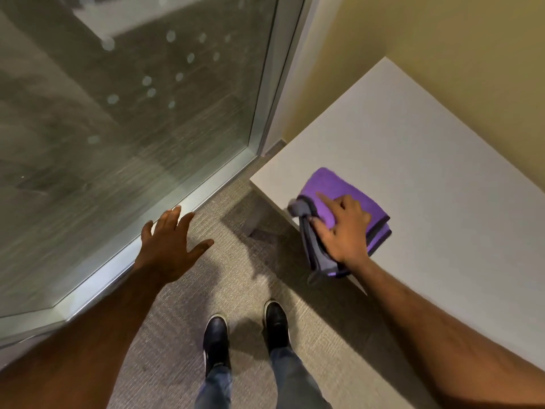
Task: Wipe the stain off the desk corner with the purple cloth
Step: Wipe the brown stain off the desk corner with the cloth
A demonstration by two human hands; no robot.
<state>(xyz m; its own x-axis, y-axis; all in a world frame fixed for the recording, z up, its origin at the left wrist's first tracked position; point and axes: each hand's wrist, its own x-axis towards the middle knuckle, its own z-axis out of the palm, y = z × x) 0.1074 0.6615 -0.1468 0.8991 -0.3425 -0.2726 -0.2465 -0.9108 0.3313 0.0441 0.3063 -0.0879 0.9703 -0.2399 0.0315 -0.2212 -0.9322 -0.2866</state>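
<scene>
A folded purple cloth [336, 187] with a grey edge lies on the white desk [413, 160], near its front left corner. Part of the cloth hangs over the desk's front edge. My right hand [342, 228] presses flat on the cloth, thumb hooked around the overhanging grey part. My left hand [171, 246] hovers over the floor to the left of the desk, fingers spread and holding nothing. No stain shows on the bare desk surface; the cloth and hand cover the spot near the corner.
A glass wall [132, 113] with a metal frame [182, 202] runs along the left. A yellow wall [442, 39] stands behind the desk. Grey carpet [177, 335] covers the floor, where my two dark shoes [244, 329] stand in front of the desk.
</scene>
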